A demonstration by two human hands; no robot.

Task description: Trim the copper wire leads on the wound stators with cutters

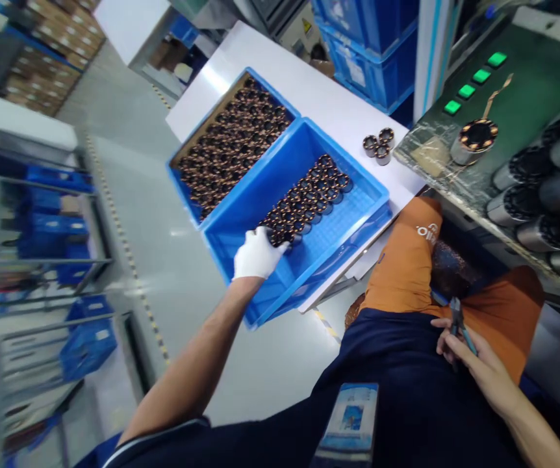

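My left hand [256, 255], in a white glove, reaches into the near blue bin [255, 192]. Its thumb and fingers close around a copper-wound motor stator [276, 236] at the end of a block of similar stators [314, 195]. The fingertips are partly hidden among the parts. Down by my lap, my bare right hand [470, 348] is closed on a pair of cutting pliers [458, 320], jaws pointing away from me. Beside the near bin, a second blue bin [177, 185] is densely filled with stators.
Three stators [378, 148] stand on the white table [343, 107] right of the bins. On the green workbench [518, 97] are a stator in a metal housing [473, 142], several housed units [523, 205] and lit green buttons [481, 76]. Stacked blue crates [370, 58] stand behind.
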